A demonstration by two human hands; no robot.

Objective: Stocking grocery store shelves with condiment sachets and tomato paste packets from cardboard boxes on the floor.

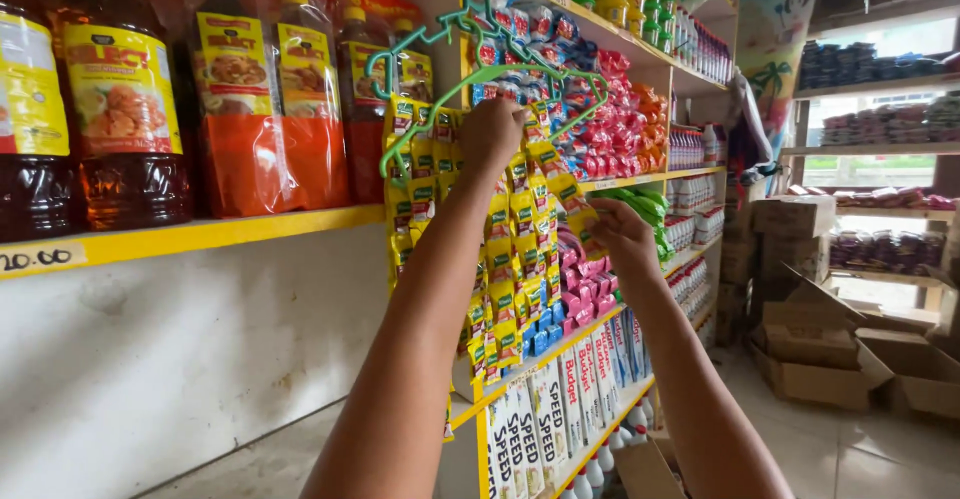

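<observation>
1. Two hands are raised to the shelf front in my head view. My left hand (492, 131) is up at a green plastic hanger (470, 69), closed around the top of a hanging strip of yellow-and-green sachets (505, 249) just below the hanger's lower bar.
2. My right hand (618, 234) sits lower and to the right, fingers pinched on the edge of one yellow sachet in the same cluster (I cannot tell how firm that pinch is, since the fingertips are partly hidden by the packets).
3. Key relation: the sachet strips hang with their long axis vertical, running down from the left hand's grasp. The left hand is nearer the hanger; the right hand is nearer the strips' middle, beside pink sachets (585, 289).
4. Location: the strips hang against the yellow shelf upright (466, 49), between the dark cooking oil bottles (120, 109) and red oil pouches (270, 109) to the left and the red-and-blue packets (610, 119) to the right.
5. Cardboard boxes (830, 359) lie on the floor, well apart.
</observation>
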